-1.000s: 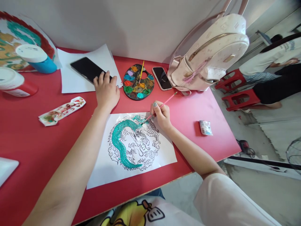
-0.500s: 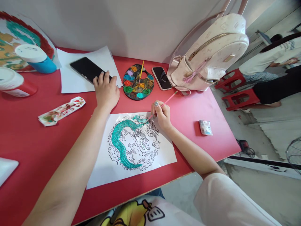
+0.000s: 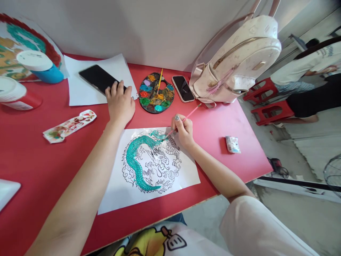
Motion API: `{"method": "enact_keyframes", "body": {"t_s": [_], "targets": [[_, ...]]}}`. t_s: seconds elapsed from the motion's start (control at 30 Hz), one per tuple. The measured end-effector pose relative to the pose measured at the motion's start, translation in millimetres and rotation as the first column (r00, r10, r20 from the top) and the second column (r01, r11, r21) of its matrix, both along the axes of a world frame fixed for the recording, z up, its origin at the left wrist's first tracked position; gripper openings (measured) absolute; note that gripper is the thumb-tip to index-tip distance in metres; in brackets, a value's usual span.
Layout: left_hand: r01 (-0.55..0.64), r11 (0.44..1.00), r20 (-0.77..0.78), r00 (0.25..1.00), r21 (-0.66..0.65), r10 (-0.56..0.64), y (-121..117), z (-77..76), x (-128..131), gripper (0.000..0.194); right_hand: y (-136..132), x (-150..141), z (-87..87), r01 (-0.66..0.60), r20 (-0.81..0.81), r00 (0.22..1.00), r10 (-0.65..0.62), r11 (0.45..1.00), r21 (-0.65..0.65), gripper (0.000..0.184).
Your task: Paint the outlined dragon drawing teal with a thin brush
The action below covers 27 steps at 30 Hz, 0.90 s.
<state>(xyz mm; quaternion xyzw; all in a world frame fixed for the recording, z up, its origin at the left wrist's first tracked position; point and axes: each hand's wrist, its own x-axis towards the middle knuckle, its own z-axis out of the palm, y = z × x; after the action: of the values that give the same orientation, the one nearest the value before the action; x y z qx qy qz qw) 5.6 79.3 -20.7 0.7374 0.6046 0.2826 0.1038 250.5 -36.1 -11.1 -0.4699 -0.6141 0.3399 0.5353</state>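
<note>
I log: 1 pink paintbrush [image 3: 193,111], pinched in the right hand [image 3: 183,129], long axis slanting down-left onto 1 part-teal dragon drawing [image 3: 149,167], right hand nearer; left hand [image 3: 119,103], fingers loosely spread, touching 1 black smartphone [image 3: 98,78].

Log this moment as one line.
right hand: holds pink brush at dragon drawing | left hand: rests on black phone | palette: yellow brush on it

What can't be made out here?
All in the head view:
Big phone: right end partly hidden by left hand.
Brush: tip too small to tell whether it touches the sheet.
White thing, lower left: cut off by left edge.
Red bottle: cut off by same edge.
Packet: print too small to read.
</note>
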Motion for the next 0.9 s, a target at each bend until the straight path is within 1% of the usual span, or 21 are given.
{"method": "enact_keyframes", "body": {"t_s": [0.13,0.23,0.33,0.4,0.57,0.73,0.9], "targets": [[0.012,1.0,0.015,1.0,-0.005,-0.012,1.1,-0.2,-0.8,0.053,0.3,-0.5,-1.6,0.056,0.011,0.998,-0.056,0.998,0.007,0.081],[0.006,1.0,0.021,1.0,0.003,-0.006,2.0,-0.1,-1.0,0.054,0.4,-1.0,-1.6,0.074,0.025,0.997,-0.074,0.997,0.009,0.083],[0.004,1.0,0.0,1.0,-0.022,-0.004,1.9,1.1,-0.9,0.053,0.3,-1.3,-1.4,0.087,0.01,0.996,-0.087,0.996,0.019,0.082],[0.003,1.0,-0.008,1.0,-0.024,-0.003,1.3,1.6,-0.4,0.053,0.2,-1.2,-1.5,0.084,-0.009,0.996,-0.084,0.996,0.024,0.082],[0.002,1.0,0.017,1.0,0.029,-0.002,0.8,-0.2,0.2,0.056,-0.2,-0.5,-2.5,0.083,-0.021,0.996,-0.083,0.996,0.01,0.082],[0.026,1.0,-0.008,1.0,-0.006,-0.026,2.5,-1.6,-2.5,0.052,0.5,-0.3,-2.1,0.079,-0.008,0.997,-0.079,0.997,0.016,0.082],[0.006,1.0,0.009,1.0,0.013,-0.006,1.4,0.0,-1.0,0.052,-0.2,0.5,1.2,0.055,0.027,0.998,-0.055,0.998,0.007,0.082]]}}
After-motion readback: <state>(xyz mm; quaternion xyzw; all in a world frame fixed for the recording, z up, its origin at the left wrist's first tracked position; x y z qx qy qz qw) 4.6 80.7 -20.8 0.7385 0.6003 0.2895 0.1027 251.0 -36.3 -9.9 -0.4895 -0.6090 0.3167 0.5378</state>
